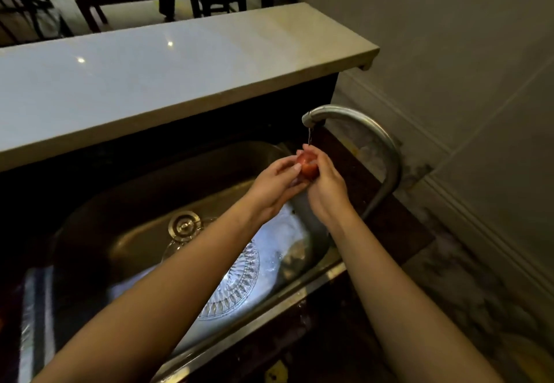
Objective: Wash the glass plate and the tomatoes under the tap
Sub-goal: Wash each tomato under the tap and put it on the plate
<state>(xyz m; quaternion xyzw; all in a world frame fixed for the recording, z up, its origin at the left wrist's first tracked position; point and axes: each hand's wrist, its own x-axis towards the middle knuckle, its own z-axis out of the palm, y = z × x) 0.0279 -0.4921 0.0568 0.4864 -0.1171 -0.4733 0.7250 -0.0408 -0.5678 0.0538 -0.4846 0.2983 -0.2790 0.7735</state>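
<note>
Under the tap (317,114), both hands' grip clasps a tomato (308,164), half hidden; forearms cover the glass plate (239,280).

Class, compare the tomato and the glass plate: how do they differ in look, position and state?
The tomato is red, opaque and round; the glass plate is clear, flat and patterned. The tomato is held up under the tap's stream by both hands, while the glass plate lies unheld in the sink. Both are over the sink.
</note>
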